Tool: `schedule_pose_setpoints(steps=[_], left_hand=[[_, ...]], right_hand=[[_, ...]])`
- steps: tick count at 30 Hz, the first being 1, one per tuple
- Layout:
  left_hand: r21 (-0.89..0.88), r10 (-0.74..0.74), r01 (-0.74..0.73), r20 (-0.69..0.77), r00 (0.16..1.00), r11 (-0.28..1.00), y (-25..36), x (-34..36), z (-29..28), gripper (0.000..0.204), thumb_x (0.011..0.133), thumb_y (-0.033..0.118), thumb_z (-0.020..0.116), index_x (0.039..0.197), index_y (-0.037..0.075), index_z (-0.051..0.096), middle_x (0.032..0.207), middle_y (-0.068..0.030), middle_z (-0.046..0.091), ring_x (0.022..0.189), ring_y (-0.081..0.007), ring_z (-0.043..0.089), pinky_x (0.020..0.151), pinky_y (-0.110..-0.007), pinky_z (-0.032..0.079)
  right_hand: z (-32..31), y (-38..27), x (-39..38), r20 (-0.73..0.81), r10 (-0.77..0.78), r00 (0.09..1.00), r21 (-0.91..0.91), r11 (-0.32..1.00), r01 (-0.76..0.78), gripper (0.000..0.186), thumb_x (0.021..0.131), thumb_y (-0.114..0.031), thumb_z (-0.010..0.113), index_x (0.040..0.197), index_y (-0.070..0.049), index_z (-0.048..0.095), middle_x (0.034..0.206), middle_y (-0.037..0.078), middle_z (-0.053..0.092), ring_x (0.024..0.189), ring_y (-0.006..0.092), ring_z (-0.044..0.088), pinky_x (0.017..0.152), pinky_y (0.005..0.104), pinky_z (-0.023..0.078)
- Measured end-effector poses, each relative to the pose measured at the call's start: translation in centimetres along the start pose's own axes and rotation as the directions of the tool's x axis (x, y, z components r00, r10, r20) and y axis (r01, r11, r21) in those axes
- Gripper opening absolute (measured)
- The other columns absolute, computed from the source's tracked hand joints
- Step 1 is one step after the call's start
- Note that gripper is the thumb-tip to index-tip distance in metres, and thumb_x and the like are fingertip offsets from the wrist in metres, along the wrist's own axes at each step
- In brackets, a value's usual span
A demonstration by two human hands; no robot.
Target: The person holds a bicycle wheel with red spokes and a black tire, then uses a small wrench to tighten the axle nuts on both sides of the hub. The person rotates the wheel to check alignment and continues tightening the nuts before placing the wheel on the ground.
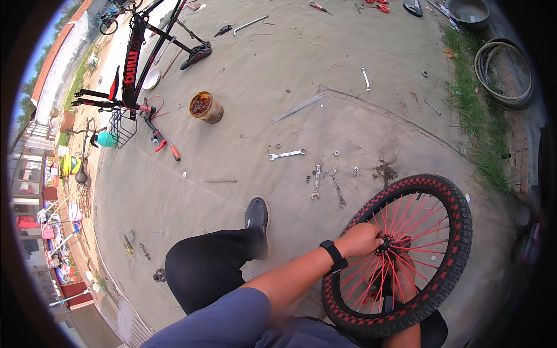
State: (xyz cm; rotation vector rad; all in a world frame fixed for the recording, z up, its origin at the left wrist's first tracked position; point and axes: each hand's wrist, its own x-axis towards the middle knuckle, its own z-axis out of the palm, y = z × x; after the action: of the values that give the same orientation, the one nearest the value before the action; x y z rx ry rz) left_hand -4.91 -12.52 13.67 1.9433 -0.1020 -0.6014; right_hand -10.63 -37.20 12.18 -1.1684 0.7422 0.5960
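A bicycle wheel (pixel 458 232) with a black, red-checked tyre and red spokes stands tilted at my lower right. My left hand (pixel 362 238), with a black band on the wrist, has its fingers closed at the wheel's hub (pixel 385 245). My right hand (pixel 401 262) is on the far side of the wheel, behind the spokes near the hub; its fingers are partly hidden. Just beyond the tyre lie open-ended spanners (pixel 316 181) with several small nuts (pixel 355 170) and washers.
A black-and-red bicycle frame (pixel 129 64) is at upper left, near a rusty bucket (pixel 214 115) and red-handled tool (pixel 174 152). More spanners (pixel 365 79), a metal bar (pixel 296 109) and screwdrivers lie scattered on the concrete. Coiled tyres (pixel 503 75) and grass edge the right.
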Motion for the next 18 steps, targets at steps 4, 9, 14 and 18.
schedule_pose_setpoints(steps=[4, 9, 14, 18], left_hand=[[-0.055, 0.246, -0.256, -0.148, 0.958, 0.965, 0.0, -0.4, 0.1, 0.022, 0.090, 0.021, 0.068, 0.097, 0.001, 0.067, 0.088, -0.0218, 0.070, 0.084, -0.0420, 0.067, 0.076, -0.050, 0.052], [0.035, -0.105, 0.106, -0.028, 0.994, 0.994, 0.3, 0.0, 0.6, 0.027, 0.092, 0.026, 0.066, 0.091, 0.000, 0.067, 0.085, -0.0228, 0.068, 0.085, -0.0438, 0.066, 0.076, -0.053, 0.050], [-0.054, 0.185, -0.195, -0.148, 0.972, 0.979, -1.0, 0.2, 1.5, 0.028, 0.091, 0.029, 0.068, 0.093, 0.000, 0.067, 0.085, -0.0228, 0.068, 0.085, -0.0434, 0.066, 0.076, -0.053, 0.050], [-0.049, -0.146, 0.145, -0.021, 0.989, 0.988, 1.7, -0.5, -0.7, 0.025, 0.089, 0.023, 0.069, 0.097, 0.000, 0.066, 0.086, -0.0235, 0.068, 0.087, -0.0439, 0.066, 0.078, -0.053, 0.050]], right_hand=[[0.3, -0.2, -0.3, 0.064, -0.003, 0.998, 0.017, 1.000, 0.002, 0.028, 0.101, -0.002, 0.056, 0.129, 0.002, 0.060, 0.113, 0.013, 0.070, 0.095, 0.0202, 0.070, 0.083, 0.0312, 0.060], [0.0, 0.0, 0.0, 0.080, -0.035, 0.996, 0.075, 0.997, 0.029, 0.032, 0.098, -0.002, 0.060, 0.130, 0.001, 0.060, 0.116, 0.014, 0.070, 0.097, 0.0214, 0.071, 0.086, 0.0328, 0.060], [-0.5, -0.1, 0.0, 0.143, -0.057, 0.988, 0.013, 0.998, 0.056, 0.034, 0.099, -0.007, 0.063, 0.132, 0.001, 0.059, 0.117, 0.010, 0.067, 0.097, 0.0172, 0.069, 0.082, 0.0285, 0.058], [1.0, -0.6, -0.3, 0.095, -0.054, 0.994, -0.041, 0.997, 0.058, 0.038, 0.099, -0.007, 0.063, 0.136, 0.002, 0.056, 0.117, 0.009, 0.067, 0.098, 0.0145, 0.066, 0.082, 0.0266, 0.057]])
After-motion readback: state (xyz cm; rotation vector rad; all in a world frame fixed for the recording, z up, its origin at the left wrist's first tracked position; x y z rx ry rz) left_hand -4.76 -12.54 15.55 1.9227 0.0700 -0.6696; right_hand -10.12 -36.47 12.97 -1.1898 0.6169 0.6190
